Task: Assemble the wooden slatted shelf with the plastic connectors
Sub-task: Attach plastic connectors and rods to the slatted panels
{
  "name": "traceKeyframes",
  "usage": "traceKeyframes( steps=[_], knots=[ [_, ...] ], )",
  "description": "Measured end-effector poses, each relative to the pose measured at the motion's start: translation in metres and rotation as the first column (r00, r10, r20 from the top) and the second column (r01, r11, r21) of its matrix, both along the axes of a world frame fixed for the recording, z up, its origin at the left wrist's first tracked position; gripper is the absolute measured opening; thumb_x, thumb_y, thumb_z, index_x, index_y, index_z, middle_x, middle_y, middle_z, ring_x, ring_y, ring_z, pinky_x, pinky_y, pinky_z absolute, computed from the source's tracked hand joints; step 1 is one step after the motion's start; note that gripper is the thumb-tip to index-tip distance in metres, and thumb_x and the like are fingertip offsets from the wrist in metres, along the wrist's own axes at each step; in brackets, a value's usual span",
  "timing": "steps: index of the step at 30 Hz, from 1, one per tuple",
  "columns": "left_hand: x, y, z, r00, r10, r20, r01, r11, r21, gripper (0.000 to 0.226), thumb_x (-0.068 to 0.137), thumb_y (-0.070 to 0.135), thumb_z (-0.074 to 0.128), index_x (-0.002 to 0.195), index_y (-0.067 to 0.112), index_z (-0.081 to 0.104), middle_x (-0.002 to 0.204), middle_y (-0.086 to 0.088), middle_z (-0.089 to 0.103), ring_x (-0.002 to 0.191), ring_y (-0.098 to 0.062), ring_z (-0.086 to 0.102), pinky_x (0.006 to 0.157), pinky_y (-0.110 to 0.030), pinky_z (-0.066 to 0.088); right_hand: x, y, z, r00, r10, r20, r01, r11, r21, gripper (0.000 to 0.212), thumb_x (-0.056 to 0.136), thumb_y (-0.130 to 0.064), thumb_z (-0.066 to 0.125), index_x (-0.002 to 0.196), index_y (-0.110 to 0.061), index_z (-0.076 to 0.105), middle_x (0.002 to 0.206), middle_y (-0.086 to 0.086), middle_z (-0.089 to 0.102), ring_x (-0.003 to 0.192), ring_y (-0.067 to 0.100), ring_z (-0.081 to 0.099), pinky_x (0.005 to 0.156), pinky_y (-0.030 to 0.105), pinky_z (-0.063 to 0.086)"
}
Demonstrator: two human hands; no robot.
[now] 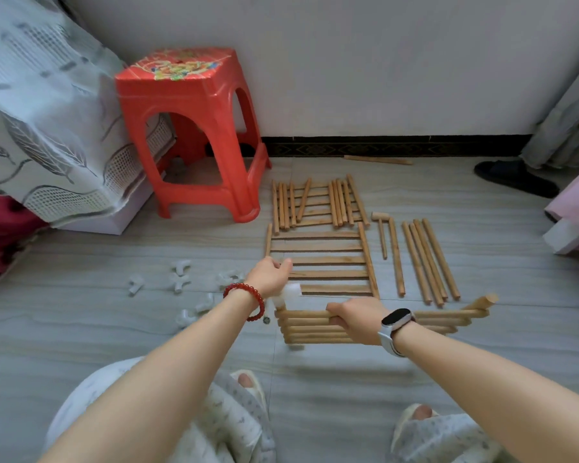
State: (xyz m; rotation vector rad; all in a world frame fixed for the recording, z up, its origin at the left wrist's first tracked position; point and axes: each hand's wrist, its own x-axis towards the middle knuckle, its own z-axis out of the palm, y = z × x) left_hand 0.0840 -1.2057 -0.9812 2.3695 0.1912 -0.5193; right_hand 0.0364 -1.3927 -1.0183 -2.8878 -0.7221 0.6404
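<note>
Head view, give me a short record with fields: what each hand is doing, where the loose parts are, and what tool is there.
left hand: grips a white plastic connector at the bundle's left end
right hand: grips a bundle of wooden rods
loose connectors: on the floor, left of the hands
slatted panel: flat on the floor
tool: small wooden mallet

Red stool [194,128] with a multicoloured, seemingly floral top; tan wooden slats [325,262]; grey leaf-patterned cloth [41,111].

You're in a home room. Grey tile floor [81,329], red plastic stool [188,128], leaf-print cloth [41,111], slipper [515,177] by the wall.
</note>
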Motion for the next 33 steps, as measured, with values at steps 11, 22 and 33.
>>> traceKeyframes(
  steps=[11, 22, 33],
  knots=[
    [0.065, 0.138, -0.008, 0.986, 0.147, 0.079, -0.155, 0.982, 0.104, 0.035, 0.098, 0.023, 0.043, 0.128, 0.005, 0.045, 0.132, -0.014, 0.049, 0.118, -0.027, 0.049, 0.092, -0.030, 0.038, 0.080, 0.060, 0.007, 0.908, -0.148, 0.393, 0.090, 0.983, 0.161, 0.043, 0.089, 0.001, 0.041, 0.129, -0.015, 0.038, 0.094, 0.006, 0.049, 0.079, 0.026, 0.044, 0.064, 0.033, 0.034],
    [0.062, 0.212, -0.209, 0.920, 0.344, -0.188, -0.294, 0.922, 0.250, 0.055, 0.096, 0.020, 0.046, 0.146, 0.013, 0.026, 0.147, -0.018, 0.023, 0.130, -0.037, 0.032, 0.106, -0.037, 0.031, 0.131, 0.116, -0.157, 0.957, 0.016, 0.289, 0.017, 0.994, -0.112, 0.055, 0.066, -0.007, 0.026, 0.110, -0.013, 0.059, 0.059, 0.008, 0.052, 0.046, 0.025, 0.050, 0.039, 0.030, 0.029],
    [0.053, 0.223, -0.276, 0.962, 0.272, 0.022, -0.262, 0.898, 0.353, 0.029, 0.093, 0.009, 0.046, 0.120, 0.018, 0.051, 0.117, -0.016, 0.048, 0.103, -0.038, 0.047, 0.085, -0.038, 0.039, 0.104, 0.102, -0.219, 0.986, -0.052, -0.159, 0.010, 0.967, -0.255, 0.077, 0.086, 0.002, 0.040, 0.151, -0.021, 0.003, 0.129, 0.014, 0.038, 0.118, 0.031, 0.038, 0.090, 0.037, 0.035]
  ],
)
